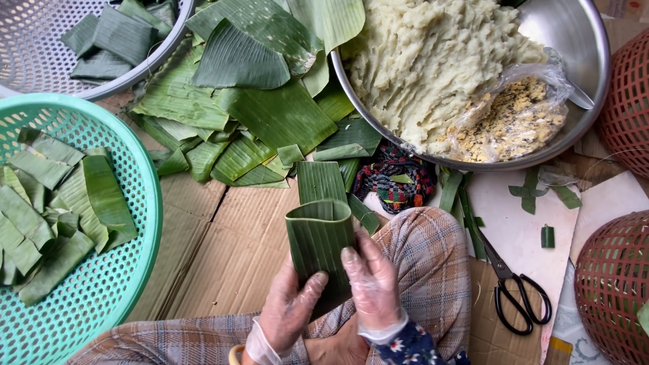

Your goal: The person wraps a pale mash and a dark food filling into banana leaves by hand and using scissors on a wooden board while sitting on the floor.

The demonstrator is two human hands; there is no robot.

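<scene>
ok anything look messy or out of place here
Mostly tidy. Small leaf offcuts lie strewn on the white sheet near the black scissors, and a loose heap of banana leaves spills across the cardboard. Both gloved hands, left hand and right hand, grip a neatly folded leaf.
</scene>
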